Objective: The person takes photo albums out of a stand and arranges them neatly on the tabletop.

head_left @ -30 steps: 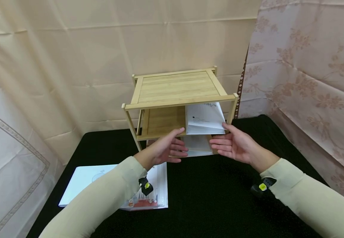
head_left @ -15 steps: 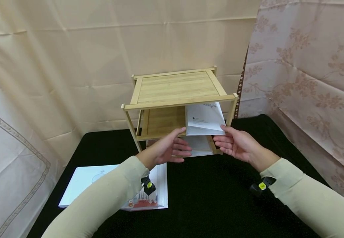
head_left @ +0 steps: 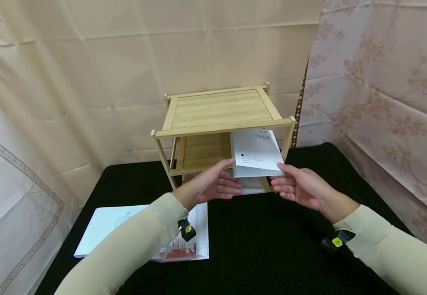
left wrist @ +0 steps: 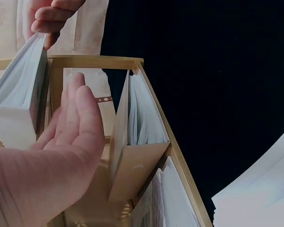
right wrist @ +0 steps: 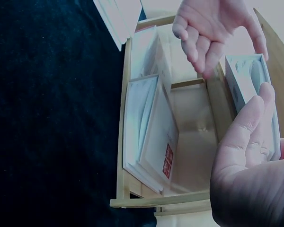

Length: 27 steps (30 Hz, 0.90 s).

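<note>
A thick white hardcover book lies flat on the middle tier of a wooden shelf rack, its near end sticking out past the front edge. My right hand pinches the book's near right corner, thumb on top and fingers underneath. Beside the near left corner is my left hand, its thumb tip at the book's edge and its fingers straight below. The left wrist view shows that palm facing the book, with the fingers apart from it.
More books, including a tan-covered book, sit on the rack's lowest tier. A white book and a picture-covered book lie on the black cloth at the left. Curtains hang behind and at both sides.
The white book has slid toward me, out over the tier's front edge, and more of its cover shows. My right hand has moved back with it; the left has shifted slightly right.
</note>
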Each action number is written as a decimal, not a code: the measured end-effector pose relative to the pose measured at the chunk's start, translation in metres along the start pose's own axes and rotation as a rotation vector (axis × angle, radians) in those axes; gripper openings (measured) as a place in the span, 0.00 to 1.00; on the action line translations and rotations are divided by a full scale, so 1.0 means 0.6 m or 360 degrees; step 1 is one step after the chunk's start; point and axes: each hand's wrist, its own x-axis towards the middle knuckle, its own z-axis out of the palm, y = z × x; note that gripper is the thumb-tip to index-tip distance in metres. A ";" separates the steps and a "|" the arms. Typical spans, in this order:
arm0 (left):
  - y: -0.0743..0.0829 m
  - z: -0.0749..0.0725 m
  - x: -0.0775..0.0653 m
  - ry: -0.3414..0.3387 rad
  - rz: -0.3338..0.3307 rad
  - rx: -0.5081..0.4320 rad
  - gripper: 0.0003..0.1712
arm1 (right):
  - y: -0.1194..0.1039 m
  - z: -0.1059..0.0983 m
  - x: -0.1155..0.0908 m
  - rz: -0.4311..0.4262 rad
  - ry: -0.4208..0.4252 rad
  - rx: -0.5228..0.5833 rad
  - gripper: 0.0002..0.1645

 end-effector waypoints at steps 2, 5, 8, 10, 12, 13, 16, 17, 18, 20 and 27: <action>0.000 0.001 0.001 0.0005 -0.0010 0.0010 0.55 | 0.003 0.000 -0.006 0.0001 -0.0009 -0.0023 0.26; 0.001 0.002 0.002 0.0013 -0.0032 0.0002 0.55 | 0.008 0.001 -0.015 0.0003 -0.0020 -0.0058 0.26; 0.003 0.005 0.002 0.0025 -0.0056 -0.0005 0.54 | 0.012 0.002 -0.024 0.0008 -0.0025 -0.0092 0.27; 0.004 0.008 0.003 0.0033 -0.0068 -0.0003 0.54 | 0.014 0.003 -0.030 0.0014 -0.0026 -0.0119 0.28; 0.007 0.011 0.004 0.0044 -0.0069 0.0006 0.53 | 0.016 0.003 -0.035 0.0017 -0.0026 -0.0156 0.28; 0.008 0.013 0.004 0.0052 -0.0067 0.0005 0.52 | 0.017 0.003 -0.038 0.0020 -0.0027 -0.0171 0.29; 0.011 0.016 0.005 0.0075 -0.0058 -0.0011 0.45 | 0.022 0.001 -0.044 0.0018 -0.0043 -0.0219 0.30; 0.012 0.016 0.004 0.0084 -0.0053 -0.0020 0.43 | 0.023 0.001 -0.046 0.0017 -0.0054 -0.0231 0.31; 0.012 0.016 0.004 0.0094 -0.0056 -0.0030 0.41 | 0.024 0.000 -0.047 0.0016 -0.0069 -0.0240 0.32; 0.013 0.016 0.003 0.0097 -0.0058 -0.0043 0.37 | 0.024 -0.001 -0.048 0.0005 -0.0106 -0.0255 0.33; 0.015 0.017 -0.006 0.0053 -0.0043 -0.0012 0.33 | 0.007 -0.005 -0.045 -0.0056 -0.0094 -0.0182 0.35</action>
